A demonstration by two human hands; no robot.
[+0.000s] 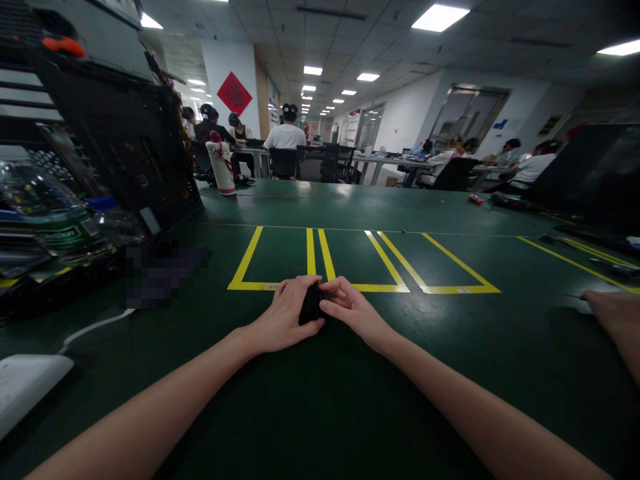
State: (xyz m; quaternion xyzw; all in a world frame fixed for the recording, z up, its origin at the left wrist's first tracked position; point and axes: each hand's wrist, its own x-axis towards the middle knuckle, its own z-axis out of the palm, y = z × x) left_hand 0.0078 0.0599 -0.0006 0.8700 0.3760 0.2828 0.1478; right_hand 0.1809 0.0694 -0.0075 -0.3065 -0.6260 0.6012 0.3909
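Note:
Both my hands meet at the middle of the green table (320,400), just in front of the yellow tape boxes (360,267). Between them is a small black object (311,305); I cannot make out what it is. My left hand (285,320) curls around its left side with the fingers closed over it. My right hand (347,308) pinches its right side with thumb and fingers.
A black open computer case (120,133) and plastic bottles (55,213) stand at the left. A white device (25,383) with a cable lies at the near left. A white bottle (221,167) stands further back. Another person's hand (617,320) rests at the right edge. People sit at desks beyond.

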